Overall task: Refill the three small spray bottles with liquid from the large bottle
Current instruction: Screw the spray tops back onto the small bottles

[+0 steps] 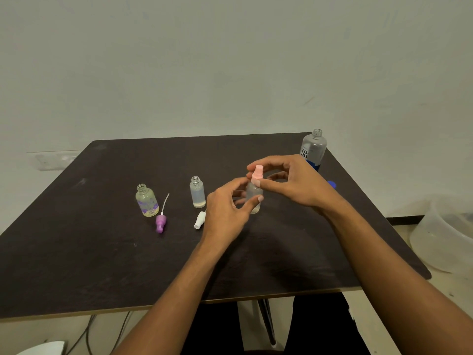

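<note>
From the head view, the only writing we can read is on the large bottle (312, 149): dark letters "re" over "nu" on a clear label above a blue band. It stands upright and uncapped at the far right corner of the desk (76, 239). A blue cap (332, 185) lies on the desk near it, partly hidden behind the right wrist.

The left grip (225, 211) is narrow, with thumb and fingers curled round the body of a small frosted bottle (254, 198) held upright just above the middle of the desk. The right grip (294, 183) is narrow too, pinching the pink spray cap (256, 174) that sits on that bottle's neck. We cannot tell whether the cap is screwed tight.

To the left, a second frosted bottle (197, 192) stands open with a little liquid at its bottom. A white spray head (200, 219) lies just in front of it. Further left stands an open clear bottle with a purple flower print (146, 201). A purple spray head (161, 222) lies beside it, its thin tube pointing away from us.

A translucent tub (445, 234) sits on the floor to the right of the desk.
</note>
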### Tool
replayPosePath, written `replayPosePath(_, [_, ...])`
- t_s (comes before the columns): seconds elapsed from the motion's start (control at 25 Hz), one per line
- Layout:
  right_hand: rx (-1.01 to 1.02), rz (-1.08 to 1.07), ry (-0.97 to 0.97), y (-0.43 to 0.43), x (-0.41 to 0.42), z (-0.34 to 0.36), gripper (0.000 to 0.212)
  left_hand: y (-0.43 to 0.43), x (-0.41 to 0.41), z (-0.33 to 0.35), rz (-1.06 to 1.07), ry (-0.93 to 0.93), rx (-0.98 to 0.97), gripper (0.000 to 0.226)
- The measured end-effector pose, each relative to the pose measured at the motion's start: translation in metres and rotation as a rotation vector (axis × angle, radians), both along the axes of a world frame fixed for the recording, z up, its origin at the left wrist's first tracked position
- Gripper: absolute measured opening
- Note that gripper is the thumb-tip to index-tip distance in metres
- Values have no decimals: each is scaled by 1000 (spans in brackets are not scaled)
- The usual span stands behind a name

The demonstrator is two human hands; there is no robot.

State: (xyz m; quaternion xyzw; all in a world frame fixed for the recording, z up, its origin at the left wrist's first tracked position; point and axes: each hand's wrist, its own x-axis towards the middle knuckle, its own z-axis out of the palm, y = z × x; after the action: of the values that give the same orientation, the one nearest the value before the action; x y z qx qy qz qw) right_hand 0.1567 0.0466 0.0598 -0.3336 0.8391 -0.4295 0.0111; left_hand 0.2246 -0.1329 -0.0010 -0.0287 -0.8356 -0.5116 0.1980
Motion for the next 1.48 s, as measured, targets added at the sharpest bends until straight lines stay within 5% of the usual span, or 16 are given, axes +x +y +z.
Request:
replayPosePath(0.4, [-144,-297,114,-15,8,-23,29,8,-2,-4,35,1,10,40])
replayPosePath(1.0, [-48,-283,121,-28,-68,-22,36,3,-101,-1,182,-63,-25,38])
replayPosePath(1.16, [-51,-319,56,-40,-106,-24,35,0,-146,3,229,-94,-14,36])
replayPosePath(1.48, [-95,-284,-161,-51,-153,-43,67,-6,-212,2,318,-205,-5,31])
